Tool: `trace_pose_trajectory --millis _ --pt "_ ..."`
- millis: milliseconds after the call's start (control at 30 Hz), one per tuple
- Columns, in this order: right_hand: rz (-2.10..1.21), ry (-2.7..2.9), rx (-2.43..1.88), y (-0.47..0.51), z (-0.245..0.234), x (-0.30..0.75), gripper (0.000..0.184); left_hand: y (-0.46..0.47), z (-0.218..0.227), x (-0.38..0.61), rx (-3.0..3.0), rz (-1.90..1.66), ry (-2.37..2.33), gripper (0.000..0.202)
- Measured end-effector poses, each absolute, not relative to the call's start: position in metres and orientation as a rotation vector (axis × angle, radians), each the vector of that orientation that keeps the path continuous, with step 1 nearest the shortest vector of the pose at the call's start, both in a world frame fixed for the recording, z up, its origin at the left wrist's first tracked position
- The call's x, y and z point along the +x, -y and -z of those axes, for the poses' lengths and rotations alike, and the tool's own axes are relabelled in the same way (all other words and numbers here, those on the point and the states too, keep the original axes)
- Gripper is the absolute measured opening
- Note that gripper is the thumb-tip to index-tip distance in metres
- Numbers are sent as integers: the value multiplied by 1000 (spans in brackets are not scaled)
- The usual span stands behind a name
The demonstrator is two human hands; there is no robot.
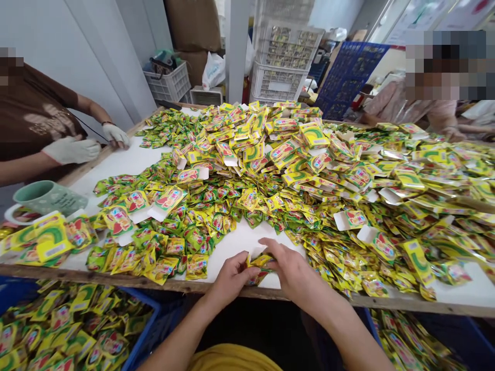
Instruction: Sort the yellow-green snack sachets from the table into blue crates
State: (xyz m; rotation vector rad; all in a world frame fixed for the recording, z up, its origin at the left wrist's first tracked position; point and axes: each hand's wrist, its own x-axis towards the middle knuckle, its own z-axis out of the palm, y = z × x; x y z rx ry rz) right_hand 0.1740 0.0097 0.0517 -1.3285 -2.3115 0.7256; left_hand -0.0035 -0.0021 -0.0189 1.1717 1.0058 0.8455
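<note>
At the near edge of the table, my left hand (232,277) is closed, thumb and fingers pinching a small yellow-and-green candy packet (258,277). My right hand (289,265) curls around the other end of it, index finger arched over the top. Fingers cover much of the packet, so I cannot tell whether it is a carton or a sachet. Loose sachets (197,265) lie left of my hands, and more sachets (336,257) spread to the right. Beyond them rises a heap of small yellow cartons (286,149), several with white end flaps standing out.
Blue crates of filled packets stand below the table at left (145,322) and right (444,330). A green mug (50,198) sits at the left. A person in white gloves (71,150) works at left, another person (417,105) at far right. White crates (280,77) are stacked behind.
</note>
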Motion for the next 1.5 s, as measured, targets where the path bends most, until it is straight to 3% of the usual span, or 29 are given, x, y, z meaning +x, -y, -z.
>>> trace_pose_trajectory --millis 100,233,433,533,833,1033,1167,1267,1400,1500 --pt "-669 2232 -1312 -11 -46 170 20 2 19 -4 1150 -858 -972 24" --pt "-694 2270 -1231 -5 -36 166 23 3 19 -10 1182 -844 -1015 26" --pt "-1217 1402 -1341 9 -10 168 21 5 7 -16 1005 -867 -900 42" --pt "-1474 1195 -1317 9 2 157 24 4 3 -18 1009 -820 -916 39" --pt "-1389 1197 -1280 -11 0 152 25 -12 18 -16 1181 -1134 -1264 18" --pt "-1436 1124 -1302 -14 3 155 26 -17 18 -11 1319 -1116 -1189 22" --pt "-1305 1272 -1247 -10 7 154 17 -18 17 -22 1556 -1134 -1081 12" --pt "-945 1448 -1232 8 15 143 6 -11 22 -30 1713 -1143 -995 15" --pt "-584 1566 -1238 41 29 138 30 1 32 -28 1795 -1077 -961 22" --pt "-508 1580 -1354 45 32 168 31 4 23 -30 1673 -1036 -1095 23"
